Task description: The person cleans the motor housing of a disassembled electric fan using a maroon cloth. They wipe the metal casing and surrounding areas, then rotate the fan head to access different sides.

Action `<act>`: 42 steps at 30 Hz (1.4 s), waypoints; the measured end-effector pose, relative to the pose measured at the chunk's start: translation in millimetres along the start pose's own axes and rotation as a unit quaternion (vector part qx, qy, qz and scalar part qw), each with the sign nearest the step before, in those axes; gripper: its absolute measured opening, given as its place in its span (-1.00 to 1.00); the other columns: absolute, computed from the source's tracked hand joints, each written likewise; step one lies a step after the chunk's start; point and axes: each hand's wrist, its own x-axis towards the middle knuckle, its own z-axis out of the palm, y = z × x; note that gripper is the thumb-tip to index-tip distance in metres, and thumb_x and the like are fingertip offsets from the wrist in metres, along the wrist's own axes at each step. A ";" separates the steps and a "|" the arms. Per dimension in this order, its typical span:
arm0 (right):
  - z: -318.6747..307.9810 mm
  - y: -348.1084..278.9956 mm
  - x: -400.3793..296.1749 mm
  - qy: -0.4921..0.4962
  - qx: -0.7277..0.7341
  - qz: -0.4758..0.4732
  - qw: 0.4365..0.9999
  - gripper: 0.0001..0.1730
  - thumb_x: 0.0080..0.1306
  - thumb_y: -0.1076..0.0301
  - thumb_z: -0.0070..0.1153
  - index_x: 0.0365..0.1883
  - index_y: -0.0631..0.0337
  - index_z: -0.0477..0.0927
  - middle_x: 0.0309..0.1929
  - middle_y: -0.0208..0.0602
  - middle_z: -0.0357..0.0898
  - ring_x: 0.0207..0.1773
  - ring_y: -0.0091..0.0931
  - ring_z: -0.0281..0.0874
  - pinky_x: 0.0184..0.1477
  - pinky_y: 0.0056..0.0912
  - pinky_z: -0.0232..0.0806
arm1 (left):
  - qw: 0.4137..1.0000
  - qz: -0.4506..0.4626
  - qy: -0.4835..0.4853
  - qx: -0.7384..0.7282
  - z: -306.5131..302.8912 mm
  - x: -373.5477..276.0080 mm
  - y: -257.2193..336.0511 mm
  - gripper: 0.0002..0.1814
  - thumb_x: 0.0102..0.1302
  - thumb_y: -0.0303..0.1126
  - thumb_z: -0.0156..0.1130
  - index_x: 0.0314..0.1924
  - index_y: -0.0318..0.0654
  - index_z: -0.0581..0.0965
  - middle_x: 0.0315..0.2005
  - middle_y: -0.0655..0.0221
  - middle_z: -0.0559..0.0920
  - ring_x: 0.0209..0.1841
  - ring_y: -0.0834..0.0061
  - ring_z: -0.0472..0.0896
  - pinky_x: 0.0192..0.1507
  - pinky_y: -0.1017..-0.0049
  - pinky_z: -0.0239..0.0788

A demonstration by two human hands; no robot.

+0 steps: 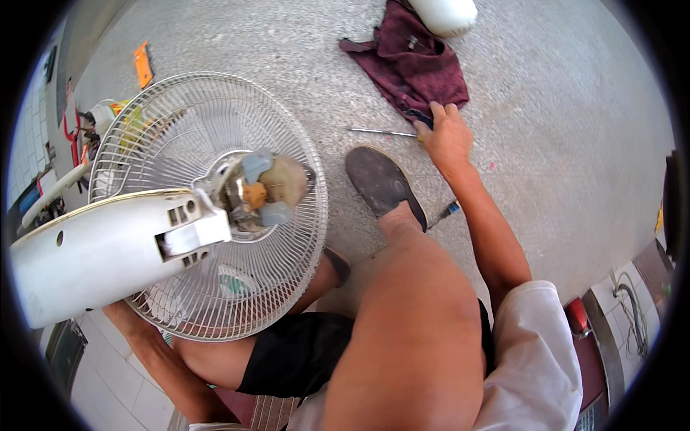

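An electric fan lies tilted at the left, its wire guard round and its white stand column reaching to the left edge. The motor behind the guard is uncovered. My left forearm passes behind the guard, and my left hand is hidden there. My right hand reaches down to the floor at the lower edge of a dark red cloth. Beside its fingertips lies a screwdriver with a metal shaft, its handle mostly covered by the hand. Whether the fingers grip the cloth or the screwdriver cannot be told.
A white rounded part rests against the cloth. An orange object lies on the floor at the upper left. A blue-handled tool is on the floor by my shoe. Several items stand behind the fan at the left edge.
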 end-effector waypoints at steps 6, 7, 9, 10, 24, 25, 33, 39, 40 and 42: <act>2.9 4.6 7.7 0.037 0.014 0.003 0.999 -0.72 0.27 0.16 0.32 -0.10 0.05 0.70 -0.17 -0.23 0.58 -0.10 -0.14 0.63 -0.13 -0.02 0.47 | 0.999 0.037 -0.027 -0.025 -3.5 5.3 -6.9 -0.45 0.56 -0.13 0.10 0.34 -0.41 0.42 0.23 0.17 0.57 0.22 0.30 0.58 0.26 0.32 0.42; 0.1 4.1 9.3 0.053 0.025 0.001 0.998 -0.72 0.27 0.16 0.32 -0.10 0.05 0.70 -0.17 -0.23 0.58 -0.09 -0.15 0.63 -0.13 -0.03 0.47 | 0.999 0.036 -0.027 -0.021 -1.3 9.9 -6.1 -0.45 0.56 -0.13 0.10 0.34 -0.41 0.42 0.23 0.17 0.57 0.22 0.30 0.58 0.26 0.32 0.43; -6.7 0.0 13.3 0.083 0.039 0.002 0.996 -0.71 0.27 0.17 0.32 -0.10 0.06 0.69 -0.16 -0.23 0.58 -0.09 -0.16 0.62 -0.12 -0.04 0.47 | 0.999 0.033 -0.028 -0.016 2.5 16.8 -4.0 -0.45 0.56 -0.13 0.10 0.34 -0.41 0.42 0.23 0.17 0.57 0.22 0.30 0.58 0.26 0.32 0.43; -9.4 -5.0 16.0 0.131 0.049 -0.004 0.990 -0.74 0.28 0.19 0.32 -0.10 0.05 0.69 -0.18 -0.25 0.57 -0.09 -0.18 0.61 -0.12 -0.06 0.47 | 0.999 0.032 -0.028 -0.015 3.8 18.5 -3.1 -0.45 0.56 -0.13 0.10 0.34 -0.41 0.42 0.23 0.17 0.57 0.22 0.30 0.58 0.26 0.32 0.43; 83.9 -141.1 81.3 0.030 0.043 -0.317 0.947 -0.76 0.30 0.41 0.07 -0.07 0.06 0.63 -0.27 -0.22 0.51 -0.19 -0.19 0.60 -0.23 -0.07 0.48 | 0.999 0.027 -0.031 -0.021 10.3 29.5 -1.0 -0.45 0.57 -0.13 0.08 0.35 -0.41 0.42 0.23 0.17 0.58 0.21 0.30 0.59 0.25 0.32 0.44; 88.4 -139.2 79.2 0.050 0.056 -0.323 0.944 -0.76 0.29 0.42 0.06 -0.09 0.06 0.63 -0.27 -0.23 0.51 -0.18 -0.19 0.60 -0.23 -0.07 0.48 | 0.999 0.028 -0.030 -0.023 10.7 30.5 -1.8 -0.45 0.57 -0.13 0.08 0.35 -0.41 0.42 0.22 0.17 0.58 0.21 0.30 0.59 0.25 0.32 0.44; 62.9 -118.4 82.3 0.116 0.069 -0.309 0.942 -0.85 0.16 0.44 0.21 -0.27 0.12 0.62 -0.20 -0.24 0.53 -0.11 -0.22 0.53 -0.17 -0.16 0.44 | 0.999 0.016 -0.024 -0.028 13.1 37.2 -12.7 -0.46 0.57 -0.14 0.07 0.35 -0.41 0.42 0.22 0.16 0.58 0.21 0.30 0.59 0.24 0.32 0.44; 14.1 -76.3 80.9 0.265 0.066 -0.233 0.934 -0.78 0.19 0.41 0.32 -0.16 0.12 0.68 -0.09 -0.26 0.61 -0.01 -0.22 0.56 -0.03 -0.20 0.46 | 1.000 0.002 -0.015 -0.019 9.9 35.0 -20.1 -0.46 0.58 -0.14 0.06 0.35 -0.41 0.42 0.22 0.16 0.58 0.20 0.30 0.59 0.24 0.32 0.44; 7.6 -68.2 80.6 0.272 0.078 -0.219 0.934 -0.79 0.21 0.40 0.32 -0.17 0.11 0.68 -0.11 -0.27 0.62 -0.03 -0.22 0.57 -0.04 -0.19 0.46 | 1.000 -0.001 -0.014 -0.017 10.5 34.3 -22.6 -0.46 0.58 -0.14 0.06 0.35 -0.41 0.42 0.22 0.16 0.58 0.20 0.30 0.59 0.24 0.32 0.44; -3.2 -52.9 85.3 0.276 0.069 -0.157 0.946 -0.83 0.25 0.39 0.31 -0.17 0.08 0.69 -0.18 -0.28 0.64 -0.09 -0.24 0.60 -0.06 -0.16 0.48 | 1.000 -0.007 -0.011 -0.013 9.3 32.7 -24.3 -0.46 0.58 -0.14 0.06 0.35 -0.41 0.42 0.22 0.16 0.58 0.20 0.30 0.59 0.24 0.32 0.45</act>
